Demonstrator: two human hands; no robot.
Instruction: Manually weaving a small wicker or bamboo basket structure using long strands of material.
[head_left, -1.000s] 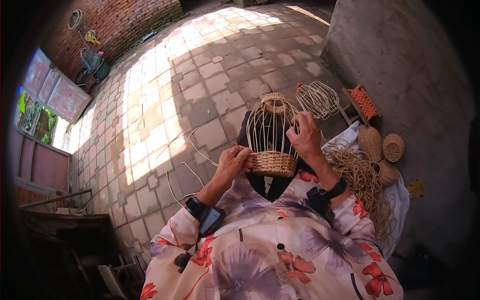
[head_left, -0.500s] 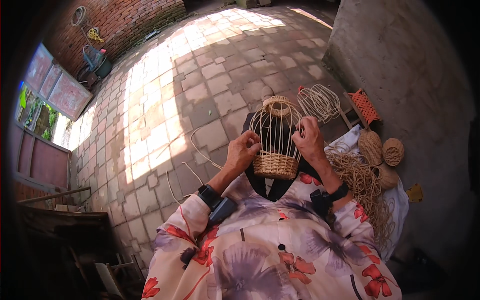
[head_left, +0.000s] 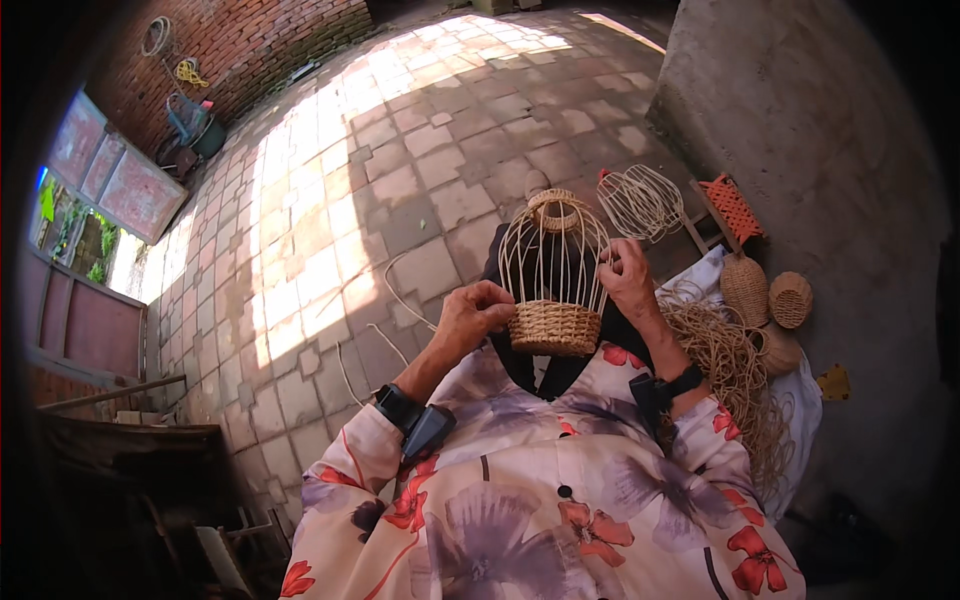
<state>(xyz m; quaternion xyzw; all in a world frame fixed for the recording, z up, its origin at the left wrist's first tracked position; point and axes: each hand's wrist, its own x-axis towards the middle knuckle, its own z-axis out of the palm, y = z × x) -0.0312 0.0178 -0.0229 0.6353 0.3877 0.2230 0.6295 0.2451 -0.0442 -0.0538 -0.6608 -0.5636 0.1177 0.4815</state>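
A half-woven wicker basket [head_left: 555,330] rests over my dark-trousered lap, with a dense woven band at its near end. Bare, curved ribs run from this band to a small woven ring [head_left: 555,212] at the far end. My left hand [head_left: 474,314] is closed, thumb and fingers pinching at the left upper edge of the band. On the other side, the fingers of my right hand [head_left: 628,275] are closed against the right-hand ribs, above the band. Any thin strand between the fingertips is too small to make out.
To the right, a heap of loose cane strands [head_left: 715,340] lies on white cloth beside small woven pieces [head_left: 743,288]. Beyond are a wire-like open frame [head_left: 643,204] and an orange woven seat [head_left: 733,208]. A concrete wall [head_left: 830,150] stands right; loose strands [head_left: 350,375] trail left over paving.
My left hand has slid slightly down and left to the band's edge. My right hand has shifted a little right and down along the ribs. The basket has barely moved.
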